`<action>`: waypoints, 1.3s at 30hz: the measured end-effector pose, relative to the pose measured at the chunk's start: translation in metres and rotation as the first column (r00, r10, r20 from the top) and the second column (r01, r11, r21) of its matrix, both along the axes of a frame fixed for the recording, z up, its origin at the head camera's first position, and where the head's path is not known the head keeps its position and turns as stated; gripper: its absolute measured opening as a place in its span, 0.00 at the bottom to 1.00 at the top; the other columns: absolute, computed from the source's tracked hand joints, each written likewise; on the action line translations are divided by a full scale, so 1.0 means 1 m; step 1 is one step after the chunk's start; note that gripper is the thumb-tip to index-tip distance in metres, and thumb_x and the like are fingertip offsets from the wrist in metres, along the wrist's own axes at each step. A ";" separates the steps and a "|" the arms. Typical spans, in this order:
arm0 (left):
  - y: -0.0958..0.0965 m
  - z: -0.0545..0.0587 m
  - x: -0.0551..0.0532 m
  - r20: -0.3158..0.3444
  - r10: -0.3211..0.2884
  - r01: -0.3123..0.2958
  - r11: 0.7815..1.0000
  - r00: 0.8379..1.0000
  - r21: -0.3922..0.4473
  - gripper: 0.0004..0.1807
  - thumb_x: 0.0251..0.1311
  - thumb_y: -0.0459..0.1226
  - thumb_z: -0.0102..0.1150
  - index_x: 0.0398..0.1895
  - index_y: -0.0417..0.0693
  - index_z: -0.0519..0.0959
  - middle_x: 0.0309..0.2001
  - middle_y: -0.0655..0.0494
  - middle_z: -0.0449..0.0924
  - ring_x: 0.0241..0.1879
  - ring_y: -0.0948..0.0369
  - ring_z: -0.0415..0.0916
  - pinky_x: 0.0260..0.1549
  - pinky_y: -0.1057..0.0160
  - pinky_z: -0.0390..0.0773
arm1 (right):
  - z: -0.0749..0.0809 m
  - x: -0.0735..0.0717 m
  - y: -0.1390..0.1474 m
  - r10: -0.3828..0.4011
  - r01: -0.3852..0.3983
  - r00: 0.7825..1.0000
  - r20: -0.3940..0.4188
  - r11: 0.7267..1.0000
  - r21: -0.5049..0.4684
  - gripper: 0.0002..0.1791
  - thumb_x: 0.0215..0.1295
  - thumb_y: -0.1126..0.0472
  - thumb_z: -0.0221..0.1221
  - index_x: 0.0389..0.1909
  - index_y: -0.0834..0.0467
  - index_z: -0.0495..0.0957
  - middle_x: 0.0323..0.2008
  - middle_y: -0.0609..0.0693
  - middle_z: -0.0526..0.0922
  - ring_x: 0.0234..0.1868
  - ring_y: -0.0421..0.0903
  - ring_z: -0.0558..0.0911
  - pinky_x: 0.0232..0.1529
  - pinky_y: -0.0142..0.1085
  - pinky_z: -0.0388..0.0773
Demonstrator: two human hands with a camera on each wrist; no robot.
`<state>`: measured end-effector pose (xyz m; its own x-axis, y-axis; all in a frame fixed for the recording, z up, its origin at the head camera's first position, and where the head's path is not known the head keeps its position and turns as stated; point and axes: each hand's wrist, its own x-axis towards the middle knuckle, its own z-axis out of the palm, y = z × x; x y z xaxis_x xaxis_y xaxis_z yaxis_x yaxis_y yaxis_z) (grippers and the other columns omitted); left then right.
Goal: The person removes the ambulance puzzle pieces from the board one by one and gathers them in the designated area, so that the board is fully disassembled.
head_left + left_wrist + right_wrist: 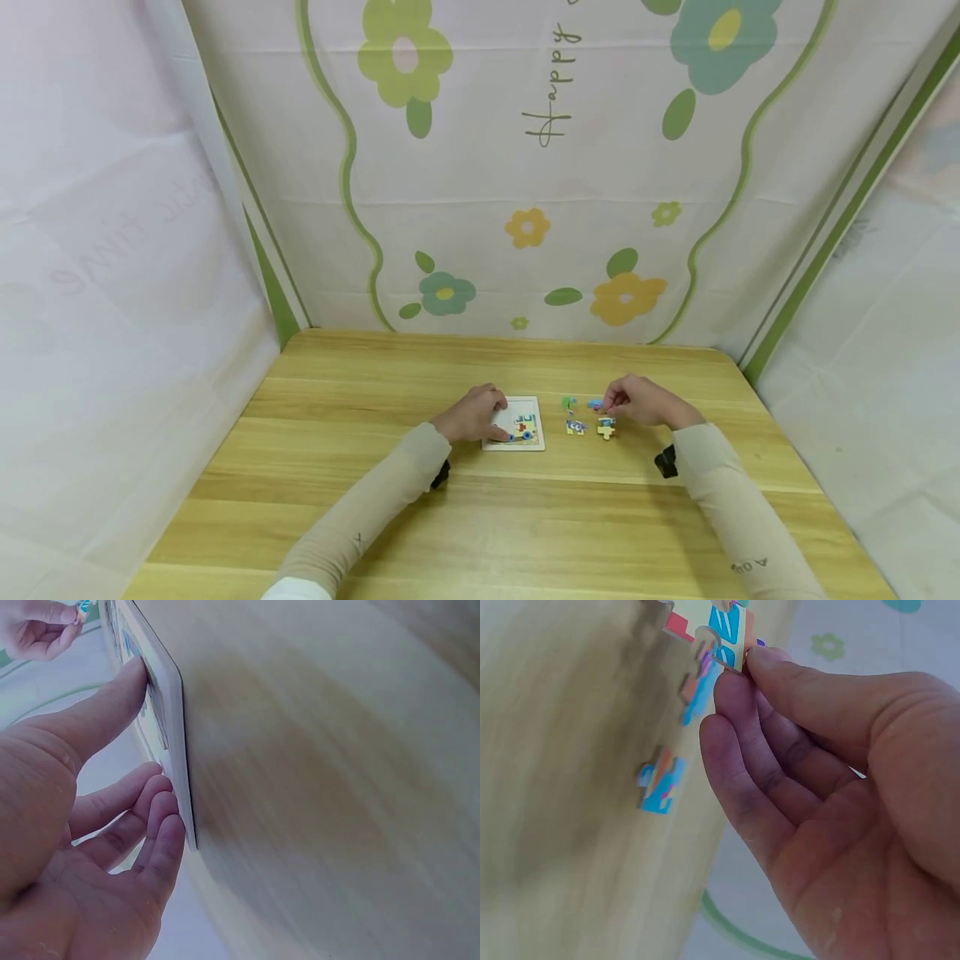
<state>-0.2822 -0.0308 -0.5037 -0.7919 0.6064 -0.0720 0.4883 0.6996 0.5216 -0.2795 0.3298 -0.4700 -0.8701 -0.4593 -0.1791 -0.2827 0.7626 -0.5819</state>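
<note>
A small jigsaw piece, blue and cream with an orange edge, is pinched between the thumb and index finger of my right hand. Below those fingertips in the head view lies a yellow piece. My left hand is at the left side of a white-framed puzzle board. Its thumb presses on the board's surface while the other fingertips touch the edge. Joined pieces in yellow, red and blue fill the board's lower right part.
Loose pieces lie right of the board: a green one, a blue one and a purple-and-white one. The wooden table is bounded by a flowered cloth behind and plain-looking cloth at both sides.
</note>
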 end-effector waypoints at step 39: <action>0.003 0.003 -0.001 0.003 -0.005 0.006 0.999 1.000 -0.053 0.30 0.62 0.46 0.77 0.61 0.40 0.80 0.54 0.53 0.77 0.50 0.59 0.71 0.57 0.60 0.77 | -0.009 -0.002 -0.028 -0.009 0.009 1.000 -0.007 0.999 0.032 0.02 0.70 0.68 0.66 0.40 0.64 0.84 0.37 0.51 0.87 0.37 0.42 0.82 0.42 0.37 0.82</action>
